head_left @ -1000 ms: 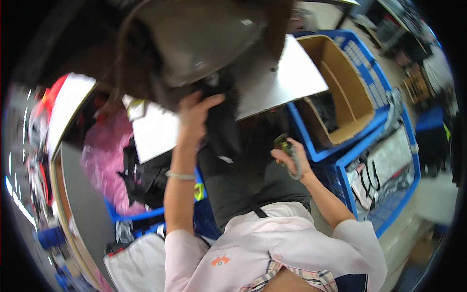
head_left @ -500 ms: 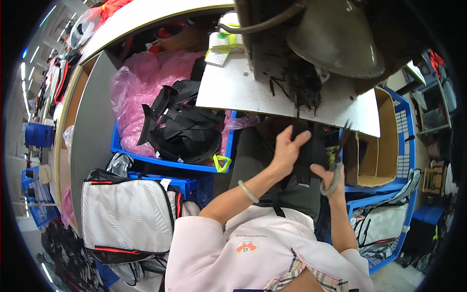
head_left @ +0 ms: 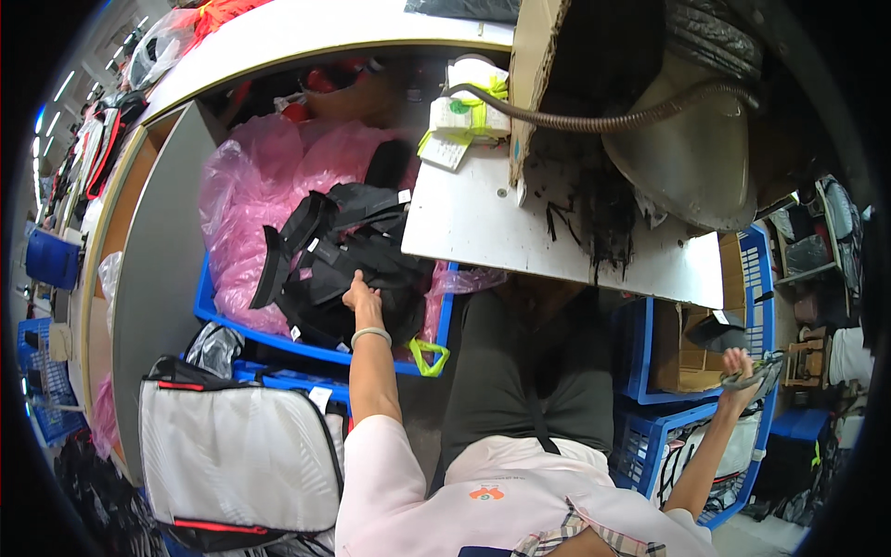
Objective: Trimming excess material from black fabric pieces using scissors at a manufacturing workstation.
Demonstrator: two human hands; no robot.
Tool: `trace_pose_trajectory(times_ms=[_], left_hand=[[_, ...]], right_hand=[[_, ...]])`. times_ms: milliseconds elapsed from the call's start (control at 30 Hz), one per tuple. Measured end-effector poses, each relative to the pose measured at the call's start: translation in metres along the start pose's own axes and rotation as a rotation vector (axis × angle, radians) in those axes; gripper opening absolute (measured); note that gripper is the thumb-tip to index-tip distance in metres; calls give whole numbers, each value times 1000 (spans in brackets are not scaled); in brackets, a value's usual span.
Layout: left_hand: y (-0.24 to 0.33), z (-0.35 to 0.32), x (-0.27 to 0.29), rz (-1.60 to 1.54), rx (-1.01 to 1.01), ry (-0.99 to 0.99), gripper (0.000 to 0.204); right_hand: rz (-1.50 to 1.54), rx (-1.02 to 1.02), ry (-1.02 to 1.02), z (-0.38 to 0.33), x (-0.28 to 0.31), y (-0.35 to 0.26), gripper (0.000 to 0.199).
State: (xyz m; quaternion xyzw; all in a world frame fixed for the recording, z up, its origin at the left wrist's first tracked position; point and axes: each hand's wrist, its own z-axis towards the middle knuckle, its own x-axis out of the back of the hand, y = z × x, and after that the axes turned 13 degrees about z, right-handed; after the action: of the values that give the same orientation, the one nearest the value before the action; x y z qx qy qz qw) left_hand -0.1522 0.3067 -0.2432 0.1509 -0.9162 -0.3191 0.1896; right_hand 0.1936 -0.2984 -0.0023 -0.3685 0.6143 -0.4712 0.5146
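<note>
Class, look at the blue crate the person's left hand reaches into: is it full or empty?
Full. The blue crate is heaped with black fabric pieces over a pink plastic liner, piled above its rim; the left hand rests on the pile.

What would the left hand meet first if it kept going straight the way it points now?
The left hand already touches the pile of black bags in the blue crate. Going on, it would likely press deeper into them, then the pink plastic liner; depth is unclear.
</note>
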Motion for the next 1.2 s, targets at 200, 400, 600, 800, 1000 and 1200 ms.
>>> trace_pose_trajectory(times_ms=[200,400,600,800,1000,1200], left_hand=[[12,18,-5,137,-91,185,26],[37,-79,70,577,-1236,52,26],[60,-142,156,907,-1613,60,15],[92,-140,155,909,-2205,223,9],[80,-289,161,1056,-2171,-838,8],[-4,-366,139,630,-1731,-1064,23]], right_hand=[[-36,-103,16,-28,0,-6,20],[155,-198,-250,-62,-35,-13,22],[-167,-258,-692,-149,-158,20,18],[-44,-319,-967,-194,-164,36,20],[99,-51,-1160,-207,-159,41,31],[-26,-126,-1119,-236,-169,40,38]])
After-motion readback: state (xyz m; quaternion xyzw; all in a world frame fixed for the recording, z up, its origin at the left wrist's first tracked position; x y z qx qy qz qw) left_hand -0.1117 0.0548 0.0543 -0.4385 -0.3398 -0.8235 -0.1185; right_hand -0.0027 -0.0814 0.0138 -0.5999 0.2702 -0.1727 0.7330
